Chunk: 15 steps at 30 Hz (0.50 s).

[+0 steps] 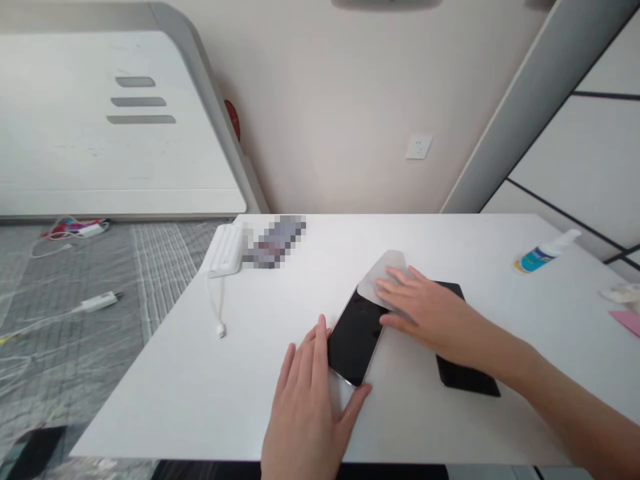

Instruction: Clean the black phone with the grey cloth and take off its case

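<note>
A smartphone [357,339] with a dark screen lies tilted on the white table. My left hand [313,393] holds its lower end, fingers along the left edge and thumb at the bottom corner. Over the phone's upper end lies a whitish, translucent sheet [384,272], which looks like a thin cloth or film. My right hand [423,303] rests flat on this sheet with its fingers spread and its thumb by the phone's right edge. Under my right forearm lies a flat black rectangular object [467,379], partly covered, its kind unclear.
A white power bank [225,250] with a short cable [220,313] sits at the table's back left, beside a blurred-out flat object [280,241]. A small spray bottle [545,253] lies at the right. Cables and a charger [100,302] rest on the grey surface left of the table [200,400].
</note>
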Motion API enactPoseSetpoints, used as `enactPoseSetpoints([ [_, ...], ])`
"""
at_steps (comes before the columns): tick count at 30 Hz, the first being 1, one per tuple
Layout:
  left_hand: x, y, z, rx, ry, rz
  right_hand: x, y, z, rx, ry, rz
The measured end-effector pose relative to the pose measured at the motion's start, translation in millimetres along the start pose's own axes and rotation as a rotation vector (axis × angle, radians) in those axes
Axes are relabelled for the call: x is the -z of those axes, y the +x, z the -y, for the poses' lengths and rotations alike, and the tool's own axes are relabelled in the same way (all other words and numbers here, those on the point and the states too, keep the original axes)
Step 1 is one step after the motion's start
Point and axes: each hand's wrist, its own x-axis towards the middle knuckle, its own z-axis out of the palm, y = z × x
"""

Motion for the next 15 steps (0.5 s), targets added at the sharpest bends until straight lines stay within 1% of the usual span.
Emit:
enactPoseSetpoints([
  [2, -1.8, -1.1, 1.7, -0.024, 0.020, -0.014, -17.7, -5.4, 9.3, 0.054, 0.001, 0.134],
  [4, -3.3, -2.4, 3.4, -0.044, 0.044, -0.019, -28.9, -11.9, 26.1, 0.152, 0.097, 0.216],
  [6, -4.2, -3.3, 4.4, -0.042, 0.062, -0.016, -29.7, -13.3, 36.8, 0.280, 0.208, 0.263],
  [7, -4.3, -3.4, 4.5, -0.037, 0.067, -0.019, -26.4, -11.2, 37.0, 0.326, 0.256, 0.281],
  [8, -4.1, -3.2, 4.3, -0.033, 0.070, -0.024, -21.7, -7.4, 33.6, 0.344, 0.288, 0.285],
  [9, -3.7, -2.7, 3.9, -0.034, 0.072, -0.028, -16.4, -2.7, 27.3, 0.329, 0.298, 0.269],
  [11, -2.8, -1.2, 2.8, -0.045, 0.076, -0.040, -8.6, 7.0, 11.6, 0.262, 0.249, 0.193],
  [13, -2.4, 0.1, 2.0, -0.051, 0.083, -0.040, -9.0, 12.6, 1.4, 0.233, 0.163, 0.122],
  [14, -2.5, 0.4, 1.9, -0.053, 0.089, -0.045, -12.5, 13.2, 0.5, 0.257, 0.136, 0.115],
  [15, -2.8, 0.4, 2.2, -0.061, 0.099, -0.052, -17.4, 12.4, 2.1, 0.304, 0.134, 0.134],
])
